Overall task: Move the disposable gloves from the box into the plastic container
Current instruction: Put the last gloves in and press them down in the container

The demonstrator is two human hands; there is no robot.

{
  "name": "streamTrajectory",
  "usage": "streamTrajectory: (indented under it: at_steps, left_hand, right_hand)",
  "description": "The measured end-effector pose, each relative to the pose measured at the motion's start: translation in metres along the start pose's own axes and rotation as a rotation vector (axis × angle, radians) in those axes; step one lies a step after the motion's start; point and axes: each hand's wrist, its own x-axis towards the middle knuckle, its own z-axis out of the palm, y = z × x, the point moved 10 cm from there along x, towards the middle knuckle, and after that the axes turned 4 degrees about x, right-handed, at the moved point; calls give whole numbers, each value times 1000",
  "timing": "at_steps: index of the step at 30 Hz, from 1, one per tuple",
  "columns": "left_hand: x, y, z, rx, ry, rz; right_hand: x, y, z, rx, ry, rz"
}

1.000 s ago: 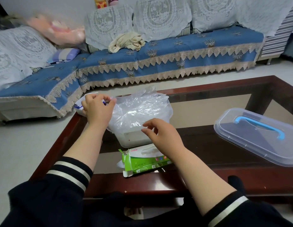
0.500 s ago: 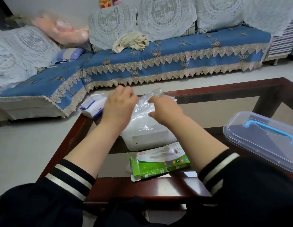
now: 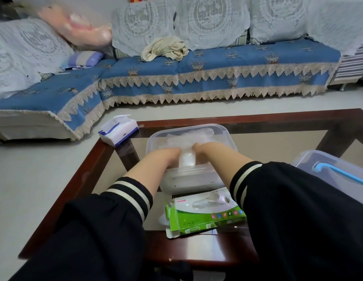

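Both hands, left (image 3: 166, 157) and right (image 3: 205, 152), press the gloves (image 3: 186, 138) inside the container (image 3: 227, 134); finger curl hidden. Gloves look light, floppy, slippery: gather the whole bundle.

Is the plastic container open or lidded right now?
Open. The plastic container has no lid on; its lid lies apart on the table's right side, and both hands reach inside.

gloves (image 3: 186, 138) in container (image 3: 227, 132) mid-table (image 3: 278, 116) | both hands (image 3: 166, 155) in container | box (image 3: 205, 216) before it | lid (image 3: 334, 175) right | tissue pack (image 3: 118, 131) left-behind | sofa (image 3: 217, 67) beyond
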Motion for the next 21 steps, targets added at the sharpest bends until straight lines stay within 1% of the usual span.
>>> streamTrajectory:
  at_steps: [4,6,8,10,12,14,15,17,18,19,20,21]
  left_hand:
    - [3,6,10,112,-65,53]
    - [-1,5,7,78,-77,55]
    - [-8,2,-5,-16,-37,58]
    - [-19,-2,-24,-107,71,61]
    - [-36,-6,-45,-152,224,60]
    - [-60,-8,-58,-222,385,74]
    - [-73,-9,-61,-281,468,82]
    - [-103,-10,-59,-442,618,109]
    - [-115,-10,-51,-538,655,123]
    - [-123,-10,-40,-628,669,125]
    - [-123,-9,-27,-690,651,124]
    - [-121,-5,-10,-706,596,129]
  right_hand:
    - [-2,0,17,-107,-142,-29]
    - [-11,-1,11,-122,-153,-46]
    - [-26,0,-3,-89,-131,-60]
    - [-38,1,-20,39,-81,-92]
    - [-48,6,-34,278,-16,-113]
    - [-62,16,-46,420,86,-130]
    - [-71,22,-53,445,184,-149]
    - [-100,32,-68,498,449,-198]
    - [-116,36,-67,595,529,-225]
    - [-126,38,-56,733,512,-256]
    - [-131,35,-40,851,424,-288]
    - [-135,26,-17,890,301,-303]
